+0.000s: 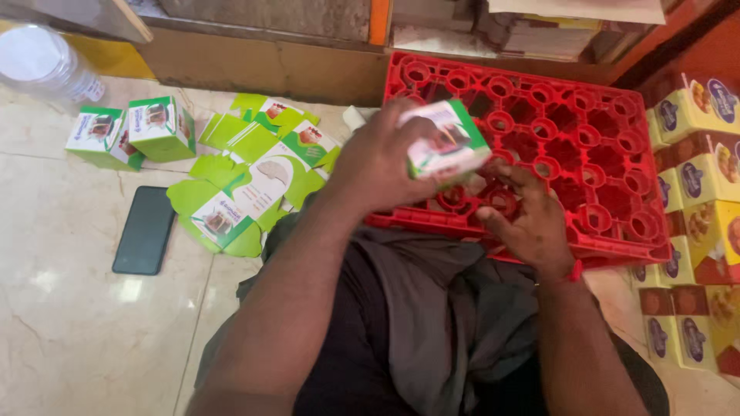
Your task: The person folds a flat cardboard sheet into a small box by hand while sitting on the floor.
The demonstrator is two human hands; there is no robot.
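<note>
**Carton assembly over the red crate**

The person sits on the pale marble floor (pixel 69 323), legs under a grey cloth, with a red plastic crate (pixel 609 154) lying flat just ahead of the knees.

The left hand (pixel 378 166) is closed around a small green-and-white carton (pixel 447 146), gripping it from the left side and holding it tilted above the near edge of the crate. The right hand (pixel 532 223) sits lower, palm partly up, fingers loosely spread and touching nothing that can be made out; it hovers just under the carton, near the crate rim.

To the left, a heap of flat green carton blanks (pixel 247 177) lies on the floor. Beyond it stand two finished cartons (pixel 131 131), side by side. A black phone (pixel 145 229) rests face up near the heap. Yellow-and-red boxes (pixel 697 177) are stacked at the right edge.

Judged step: the carton is being formed or closed, mid-cycle. The motion blur hides which flaps are shut. The next move appears to call for the right hand to meet the carton and tuck the open end while the left steadies it
</note>
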